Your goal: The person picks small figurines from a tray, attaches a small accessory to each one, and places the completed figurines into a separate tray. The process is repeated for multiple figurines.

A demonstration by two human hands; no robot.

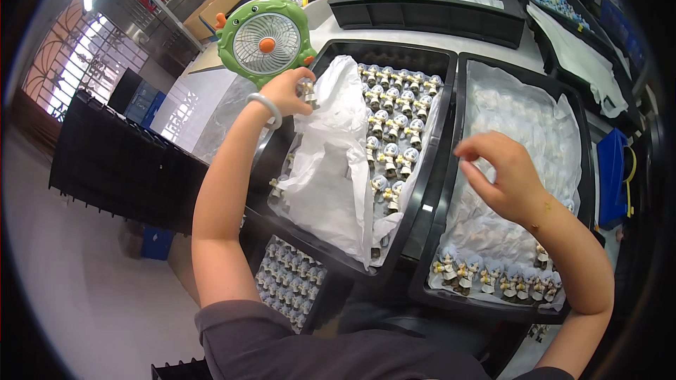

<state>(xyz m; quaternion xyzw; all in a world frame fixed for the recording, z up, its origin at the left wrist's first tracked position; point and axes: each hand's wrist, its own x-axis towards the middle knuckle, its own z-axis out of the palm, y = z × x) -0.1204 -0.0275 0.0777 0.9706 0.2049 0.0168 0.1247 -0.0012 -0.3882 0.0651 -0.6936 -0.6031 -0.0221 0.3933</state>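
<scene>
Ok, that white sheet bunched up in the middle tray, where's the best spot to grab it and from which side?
Probably its raised upper edge, near the left hand. The white sheet is folded back over the left half of the middle tray, so that crumpled fold stands free. Come from above on the left, pinching the fold; its lower part drapes onto the figurines and tray rim.

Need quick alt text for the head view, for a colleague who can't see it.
The left hand holds a small figurine over a black tray of figurines part-covered by white foam sheet. The empty right hand hovers over the neighbouring sheet-lined tray; a green fan stands behind.
</scene>
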